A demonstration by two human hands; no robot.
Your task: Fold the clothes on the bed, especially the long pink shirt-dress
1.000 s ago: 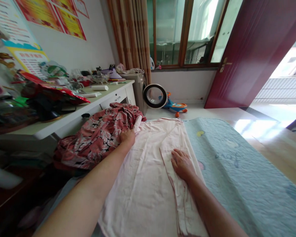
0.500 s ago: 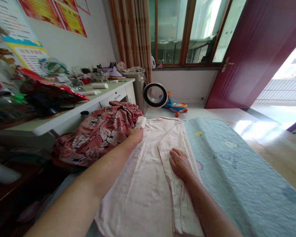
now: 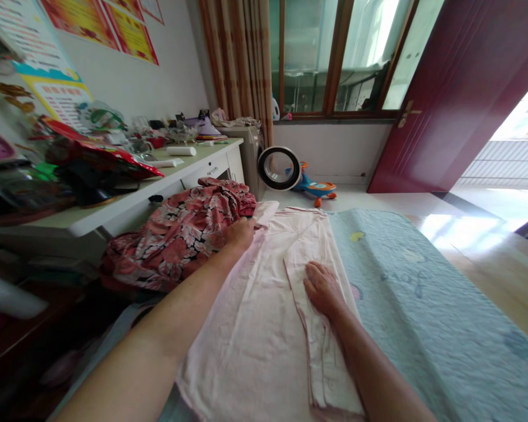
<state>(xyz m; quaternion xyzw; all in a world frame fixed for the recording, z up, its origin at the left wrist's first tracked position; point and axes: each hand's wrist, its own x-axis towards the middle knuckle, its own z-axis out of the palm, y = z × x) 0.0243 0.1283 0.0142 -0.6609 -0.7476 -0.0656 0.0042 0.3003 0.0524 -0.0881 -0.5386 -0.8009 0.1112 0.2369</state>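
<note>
A pale pink shirt [image 3: 246,328] lies spread over the bed, one long sleeve laid lengthwise along its right side. Near its far left corner, my left hand [image 3: 241,233] is closed on the shirt's edge, and a flap of cloth stands up just past the fingers. My right hand [image 3: 323,286] rests flat on the folded sleeve, fingers stretched out and pressing lightly. Beside my left forearm is a heap of red floral cloth [image 3: 180,234], which touches the shirt's far left edge.
Under the shirt is a light blue quilted bed cover [image 3: 405,316]. A cluttered white desk [image 3: 127,205] runs along the left. Beyond the bed stand a washing machine with its round door [image 3: 279,169] open and a blue ride-on toy [image 3: 314,186]. The red door [image 3: 418,117] is at the right.
My left hand has shifted slightly toward me, and the flap of shirt at its fingers has tipped over to the right. My right hand has stayed on the sleeve.
</note>
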